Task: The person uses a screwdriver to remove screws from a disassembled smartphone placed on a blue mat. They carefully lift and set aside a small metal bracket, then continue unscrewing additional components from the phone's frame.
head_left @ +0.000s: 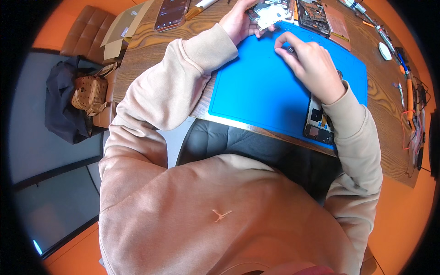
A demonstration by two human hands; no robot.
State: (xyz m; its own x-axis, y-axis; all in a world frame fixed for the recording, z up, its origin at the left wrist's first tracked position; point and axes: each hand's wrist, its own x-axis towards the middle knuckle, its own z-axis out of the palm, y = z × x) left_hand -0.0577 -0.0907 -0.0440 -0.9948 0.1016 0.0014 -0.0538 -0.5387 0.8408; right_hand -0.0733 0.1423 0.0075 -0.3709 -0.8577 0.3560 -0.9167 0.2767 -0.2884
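- Left hand (238,22): at the far edge of the blue work mat (256,87), fingers closed around a small pale circuit part (270,13), holding it just clear of or against the mat's upper edge; which of the two cannot be told.
- Right hand (309,64): on the mat, fingertips (282,42) pinched together on a small dark item that is too small to identify. The pinch points up and to the left, toward the held part.
- Key relation: the circuit part lies just beyond and slightly left of the right fingertips, near but not touching them. The left hand is on it; the right hand is the nearer free one. The part's long axis runs roughly left to right across the view.
- Opened dark device frame (318,120): on the near right corner of the mat, partly under the right wrist, long axis running away from the body.
- Second opened device (312,16): beyond the mat, right of the held part, with a pinkish flat panel (338,24) beside it.
- Phone (172,13): dark screen up, on the wooden table (151,41), well left of the hands.
- Tools and cables (408,91): along the table's right edge, well apart from both hands.
- Brown patterned bag (90,94): on a dark cloth to the left, off the table.
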